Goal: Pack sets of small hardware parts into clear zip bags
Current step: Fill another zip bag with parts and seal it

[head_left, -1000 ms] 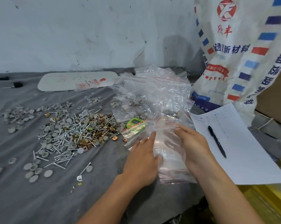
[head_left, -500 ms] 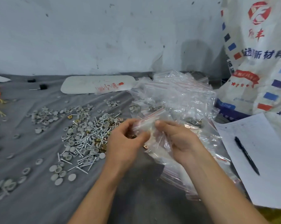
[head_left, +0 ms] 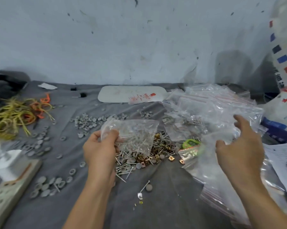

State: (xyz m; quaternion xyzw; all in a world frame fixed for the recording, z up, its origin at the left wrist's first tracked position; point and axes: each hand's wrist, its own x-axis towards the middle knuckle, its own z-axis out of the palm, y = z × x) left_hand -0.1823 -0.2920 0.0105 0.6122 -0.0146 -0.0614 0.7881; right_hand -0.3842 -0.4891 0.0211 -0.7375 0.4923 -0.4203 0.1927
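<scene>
The fingers and thumb of the left hand are curled and pinch the left edge of one clear zip bag, which hangs just above the heap of screws, gold clips and grey caps on the grey cloth. The fingers of the right hand are spread wide and hold nothing, to the right of the heap, over a big pile of clear bags. A small green thing lies just right of the heap, a white tray lies behind it, and yellow and orange ties lie far to its left.
</scene>
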